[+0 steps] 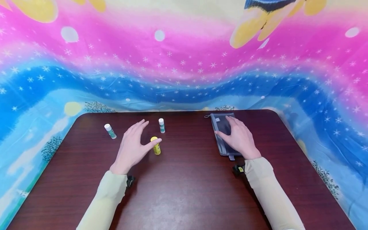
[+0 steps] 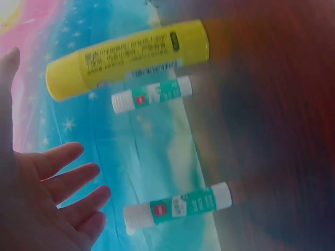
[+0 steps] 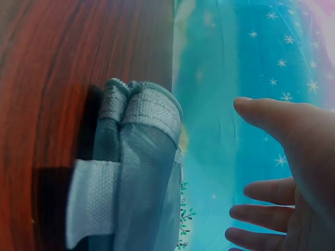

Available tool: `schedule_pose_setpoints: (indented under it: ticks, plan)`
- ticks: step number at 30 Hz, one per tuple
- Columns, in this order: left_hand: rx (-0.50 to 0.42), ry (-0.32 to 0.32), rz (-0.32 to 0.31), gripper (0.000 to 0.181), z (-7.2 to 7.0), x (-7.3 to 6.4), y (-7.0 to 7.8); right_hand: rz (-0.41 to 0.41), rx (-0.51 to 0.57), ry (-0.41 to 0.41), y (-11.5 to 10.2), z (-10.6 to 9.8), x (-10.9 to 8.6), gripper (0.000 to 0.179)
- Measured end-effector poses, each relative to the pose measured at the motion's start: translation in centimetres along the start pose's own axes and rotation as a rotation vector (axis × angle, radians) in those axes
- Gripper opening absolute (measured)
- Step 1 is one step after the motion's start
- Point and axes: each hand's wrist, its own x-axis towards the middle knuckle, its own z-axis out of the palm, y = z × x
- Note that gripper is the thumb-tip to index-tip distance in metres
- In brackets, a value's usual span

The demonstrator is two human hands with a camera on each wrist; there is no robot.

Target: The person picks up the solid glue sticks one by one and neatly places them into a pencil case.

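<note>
Between two white-and-green glue sticks my left hand (image 1: 130,147) hovers with fingers spread, holding nothing. A yellow glue stick (image 1: 157,149) stands upright beside its thumb, which overlaps the cap in the head view; in the left wrist view a gap separates them. One white-and-green glue stick (image 1: 162,126) stands behind the yellow one, the other (image 1: 110,131) to the left of the hand. Over a grey mesh zip pouch (image 1: 222,140) is my right hand (image 1: 240,135), fingers extended. The right wrist view shows this hand apart from the pouch (image 3: 149,172), whose fabric tab sticks out.
The dark wooden table (image 1: 178,188) has rounded far corners. A printed cloth (image 1: 184,70) with snowflakes hangs behind it and along both sides. A black strap (image 1: 238,170) shows at the right wrist, and another dark piece (image 1: 130,181) at the left.
</note>
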Motion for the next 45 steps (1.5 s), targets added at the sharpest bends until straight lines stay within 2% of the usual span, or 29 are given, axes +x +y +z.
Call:
schedule_pose_setpoints:
  ticks: [6, 16, 21, 29, 38, 45]
  plan:
    - [-0.065, -0.040, -0.034, 0.099, 0.5, -0.5, 0.5, 0.003, 0.006, -0.017, -0.1, -0.2, -0.5, 0.085]
    - [-0.116, -0.100, -0.065, 0.089, 1.3, -1.6, 1.0, 0.019, 0.009, -0.039, -0.1, -0.2, -1.3, 0.083]
    - [-0.115, -0.123, -0.077, 0.082, 1.9, -1.9, 1.1, 0.025, 0.003, -0.041, -0.1, 0.0, -1.6, 0.081]
    - [-0.081, -0.146, -0.100, 0.047, 2.5, -2.0, 0.9, 0.059, 0.031, -0.046, -0.6, 0.2, -2.0, 0.070]
    - [-0.062, -0.147, -0.143, 0.040, 2.5, -1.9, 0.9, 0.088, 0.051, -0.048, -0.7, 0.7, -2.4, 0.059]
    - [-0.082, -0.144, -0.130, 0.032, 2.7, -1.8, 0.7, 0.126, 0.046, -0.080, -0.8, 1.2, -2.4, 0.052]
